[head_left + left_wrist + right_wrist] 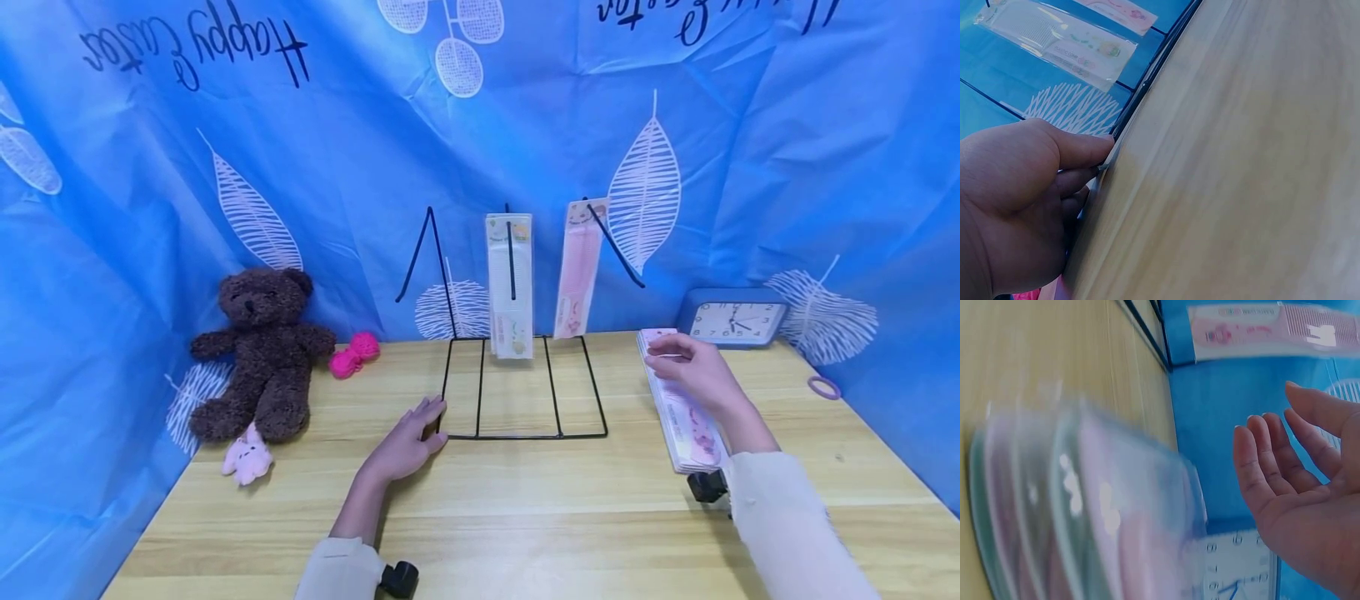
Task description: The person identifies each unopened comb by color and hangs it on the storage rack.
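Note:
A black wire display rack (517,437) stands on the table, with its front left corner between the thumb and fingers of my left hand (405,442). In the left wrist view, the thumb of that hand (1035,181) lies against the wire. Packaged combs hang from the rack's prongs: a pale green-white packaged comb (510,287) in the middle and a pink packaged comb (579,271) on the right. My right hand (701,375) hovers over a stack of packaged combs (686,429), its fingers loosely bent. The right wrist view shows this hand (1310,487) holding nothing, apart from the stack.
A brown teddy bear (266,358), a small pink plush (247,456) and a bright pink bow (355,356) are at the left. A blue-framed clock (735,318) and a purple ring (824,387) lie at the right. Blue cloth (375,167) hangs behind the table.

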`<action>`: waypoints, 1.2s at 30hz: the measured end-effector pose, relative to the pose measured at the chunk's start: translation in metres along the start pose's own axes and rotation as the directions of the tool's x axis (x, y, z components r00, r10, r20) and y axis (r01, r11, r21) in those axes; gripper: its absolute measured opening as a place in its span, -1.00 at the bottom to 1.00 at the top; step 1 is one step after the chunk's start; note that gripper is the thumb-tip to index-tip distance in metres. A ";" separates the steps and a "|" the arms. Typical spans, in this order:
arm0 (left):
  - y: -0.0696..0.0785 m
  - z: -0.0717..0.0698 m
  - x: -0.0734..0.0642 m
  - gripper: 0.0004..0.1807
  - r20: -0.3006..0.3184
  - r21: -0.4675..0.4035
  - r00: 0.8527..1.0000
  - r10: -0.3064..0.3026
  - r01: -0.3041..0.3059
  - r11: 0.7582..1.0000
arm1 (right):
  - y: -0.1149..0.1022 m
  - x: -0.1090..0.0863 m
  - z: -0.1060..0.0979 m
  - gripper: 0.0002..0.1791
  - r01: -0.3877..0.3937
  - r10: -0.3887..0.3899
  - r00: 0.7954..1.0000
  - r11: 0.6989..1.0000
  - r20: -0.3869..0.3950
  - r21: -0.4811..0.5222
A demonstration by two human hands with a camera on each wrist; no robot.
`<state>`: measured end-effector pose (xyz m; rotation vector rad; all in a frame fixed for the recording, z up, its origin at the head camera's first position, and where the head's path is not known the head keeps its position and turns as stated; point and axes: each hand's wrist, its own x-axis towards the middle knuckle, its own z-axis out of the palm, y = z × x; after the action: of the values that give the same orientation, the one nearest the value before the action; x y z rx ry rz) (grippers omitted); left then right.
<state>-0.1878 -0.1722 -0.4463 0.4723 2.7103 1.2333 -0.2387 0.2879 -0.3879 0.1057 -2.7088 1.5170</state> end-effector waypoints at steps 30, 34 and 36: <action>0.001 -0.001 0.001 -0.40 0.013 -0.006 0.999 -0.036 0.036 0.999 | 0.053 -0.012 -0.041 -0.13 -0.312 0.303 0.943 0.949 0.136 0.048; 0.002 -0.001 0.001 -0.40 0.013 -0.007 1.000 -0.028 0.028 1.000 | 0.056 -0.013 -0.041 -0.13 -0.310 0.302 0.944 0.950 0.134 0.040; 0.002 -0.001 0.001 -0.40 0.015 -0.006 0.999 -0.032 0.032 0.999 | 0.058 -0.013 -0.041 -0.14 -0.314 0.305 0.942 0.948 0.142 0.047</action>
<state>-0.1882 -0.1715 -0.4441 0.4335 2.6902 1.2249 -0.2306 0.3534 -0.4165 -0.2390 -2.8870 1.7410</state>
